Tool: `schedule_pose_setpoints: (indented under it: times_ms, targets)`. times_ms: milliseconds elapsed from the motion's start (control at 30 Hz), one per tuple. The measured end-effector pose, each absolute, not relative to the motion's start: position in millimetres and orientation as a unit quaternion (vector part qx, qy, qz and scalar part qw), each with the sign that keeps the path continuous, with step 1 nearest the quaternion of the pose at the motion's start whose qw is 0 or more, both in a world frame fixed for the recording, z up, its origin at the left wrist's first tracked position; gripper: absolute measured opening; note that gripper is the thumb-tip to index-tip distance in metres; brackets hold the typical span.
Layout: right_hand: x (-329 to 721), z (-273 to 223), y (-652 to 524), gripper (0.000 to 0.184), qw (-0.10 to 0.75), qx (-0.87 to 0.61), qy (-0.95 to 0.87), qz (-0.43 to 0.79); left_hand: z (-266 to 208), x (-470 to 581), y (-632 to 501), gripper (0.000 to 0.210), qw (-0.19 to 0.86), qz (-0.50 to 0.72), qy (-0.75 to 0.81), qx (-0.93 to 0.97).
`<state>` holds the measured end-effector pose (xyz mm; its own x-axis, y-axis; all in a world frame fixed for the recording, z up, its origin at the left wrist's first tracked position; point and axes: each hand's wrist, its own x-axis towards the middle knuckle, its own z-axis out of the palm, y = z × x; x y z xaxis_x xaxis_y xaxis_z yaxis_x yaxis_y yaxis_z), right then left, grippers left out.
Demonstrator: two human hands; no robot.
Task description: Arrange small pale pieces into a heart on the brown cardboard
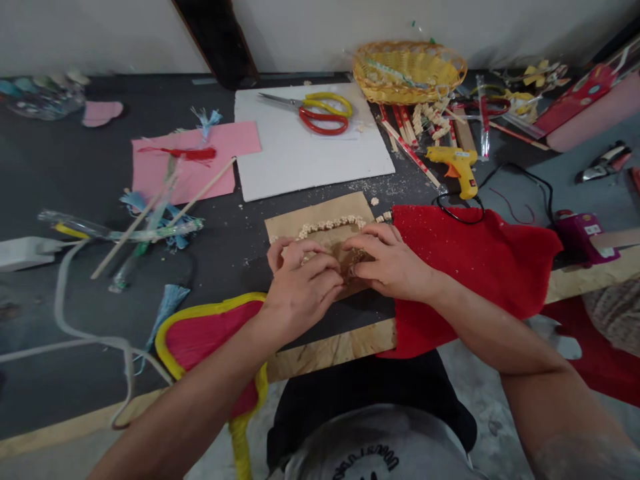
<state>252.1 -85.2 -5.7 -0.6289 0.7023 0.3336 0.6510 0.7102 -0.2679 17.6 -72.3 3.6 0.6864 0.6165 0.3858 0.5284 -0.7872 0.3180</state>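
My left hand [300,280] and my right hand [387,260] rest side by side on a brown cardboard piece [320,217] near the table's front edge. Their fingertips pinch and press a small brownish bit [350,257] against the card; what it is stays hidden under the fingers. A curved row of small cream beads [333,225] runs across the card just beyond my fingers. A red felt cloth [480,267] lies under my right wrist, and a red heart shape with yellow trim [200,340] lies under my left forearm.
Behind the card lie a white board [310,160] with red and yellow scissors [320,110], a yellow glue gun [457,167] with a black cord, a yellow woven basket [407,70], pink felt [195,160], sticks and tassels [150,220], and a white cable [75,320] at left.
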Motion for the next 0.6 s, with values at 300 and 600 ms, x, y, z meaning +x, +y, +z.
schedule_pose_setpoints:
  times_ms: [300, 600]
  targets:
    - [256.9, -2.4, -83.2, 0.011, 0.239, -0.380, -0.889, 0.092, -1.5, 16.6, -70.9, 0.014, 0.082, 0.247, 0.304, 0.916]
    - [259.2, -4.3, -80.9, 0.018, 0.199, -0.402, -0.892, 0.066, -0.3, 17.3, -72.2, 0.014, 0.083, 0.242, 0.314, 0.914]
